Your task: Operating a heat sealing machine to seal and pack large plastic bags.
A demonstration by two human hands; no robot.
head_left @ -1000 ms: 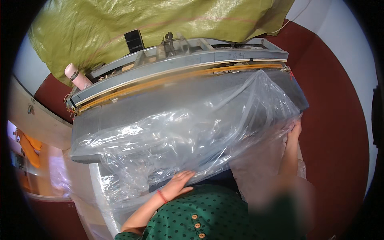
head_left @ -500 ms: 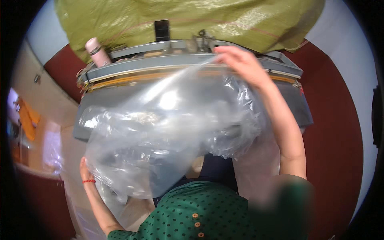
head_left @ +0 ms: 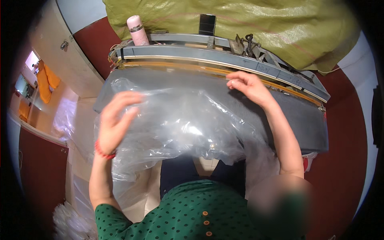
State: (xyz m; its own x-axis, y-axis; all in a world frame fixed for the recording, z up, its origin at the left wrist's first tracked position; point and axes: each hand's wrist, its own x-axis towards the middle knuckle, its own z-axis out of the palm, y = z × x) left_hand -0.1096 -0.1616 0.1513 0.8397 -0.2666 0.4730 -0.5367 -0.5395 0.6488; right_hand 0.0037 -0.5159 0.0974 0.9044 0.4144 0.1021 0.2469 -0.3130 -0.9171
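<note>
A large clear plastic bag (head_left: 188,120) lies crumpled over the grey bed (head_left: 304,120) of a long sealing machine in front of me. My left hand (head_left: 116,120) rests on the bag's left side, fingers curled onto the film. My right hand (head_left: 250,86) pinches the bag's far edge close to the machine's grey and orange sealing bar (head_left: 208,64). The bag's near part hangs off the bed toward my lap.
A pink bottle (head_left: 137,30) and a dark upright phone-like object (head_left: 207,24) stand on top of the machine. Behind it bulges a big olive-green woven sack (head_left: 248,24). More clear plastic (head_left: 72,216) lies on the floor at my lower left, by a doorway.
My left hand has risen from below the bag onto its upper left side. My right hand stays at the sealing bar. The bag now lies flatter on the bed.
</note>
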